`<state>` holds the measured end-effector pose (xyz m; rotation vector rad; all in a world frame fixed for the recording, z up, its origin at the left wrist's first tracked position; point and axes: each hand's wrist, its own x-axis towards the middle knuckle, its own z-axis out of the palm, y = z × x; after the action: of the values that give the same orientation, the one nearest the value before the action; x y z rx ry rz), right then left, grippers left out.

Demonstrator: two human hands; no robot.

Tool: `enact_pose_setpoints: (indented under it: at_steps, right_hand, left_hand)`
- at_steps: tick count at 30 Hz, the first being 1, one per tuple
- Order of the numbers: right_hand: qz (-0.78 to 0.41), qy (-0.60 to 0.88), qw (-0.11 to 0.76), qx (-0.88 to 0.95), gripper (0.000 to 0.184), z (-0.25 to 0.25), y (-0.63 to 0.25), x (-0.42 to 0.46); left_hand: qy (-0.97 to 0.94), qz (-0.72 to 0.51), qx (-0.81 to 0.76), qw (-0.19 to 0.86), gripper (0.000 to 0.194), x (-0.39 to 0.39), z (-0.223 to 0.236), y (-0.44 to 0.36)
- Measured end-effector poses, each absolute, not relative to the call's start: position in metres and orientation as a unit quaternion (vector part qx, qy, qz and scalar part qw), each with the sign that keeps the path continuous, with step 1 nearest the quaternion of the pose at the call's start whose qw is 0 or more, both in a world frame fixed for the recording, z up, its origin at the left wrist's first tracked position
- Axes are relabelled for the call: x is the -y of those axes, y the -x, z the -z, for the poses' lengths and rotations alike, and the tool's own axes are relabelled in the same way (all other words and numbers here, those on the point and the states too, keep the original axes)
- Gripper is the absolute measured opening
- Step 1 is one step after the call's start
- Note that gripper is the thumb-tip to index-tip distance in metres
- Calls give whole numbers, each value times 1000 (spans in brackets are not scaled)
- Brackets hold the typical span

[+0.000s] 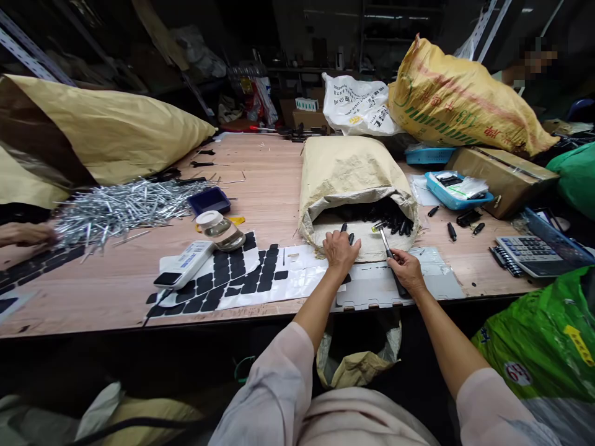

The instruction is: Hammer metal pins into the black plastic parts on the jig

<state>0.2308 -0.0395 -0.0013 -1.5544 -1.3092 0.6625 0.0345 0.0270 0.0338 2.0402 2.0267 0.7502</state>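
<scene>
My left hand (341,251) is at the mouth of a paper-like woven sack (353,161), fingers curled over a small black handle (344,227). Another short black piece (351,238) shows beside its fingertips; how much the fingers cover is hidden. My right hand (407,271) is closed around a small hammer (383,240) with a black grip, a metal shaft and a yellowish head end. The hammer head is in front of the sack opening. Inside the sack lies a heap of black handles (400,218). A grey flat sheet (372,291) lies beneath my hands.
Left stand a white device (188,263), a jar (222,232) and black sticker sheets (223,275). Farther left, another person's hand (25,235) is beside heaped metal rods (125,207). At right are a blue basket (458,189), a calculator (530,255) and a green bag (543,347).
</scene>
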Motion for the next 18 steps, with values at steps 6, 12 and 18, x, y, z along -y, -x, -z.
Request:
enact_pose_setpoints:
  at_steps: [6,12,18]
  right_hand:
    - [-273,633,486,537,46,0,-231,40]
    - [-284,626,476,548,44,-2,-232,44]
    - [-239,623,445,597,40,-15,-231,64]
  left_hand:
    - [-746,-231,-613,118,18,-34,-11,-38]
    - [-762,-239,-559,224,23,-36,-4,-34]
    - [-756,-234,-566,231,23,-37,-6,-35]
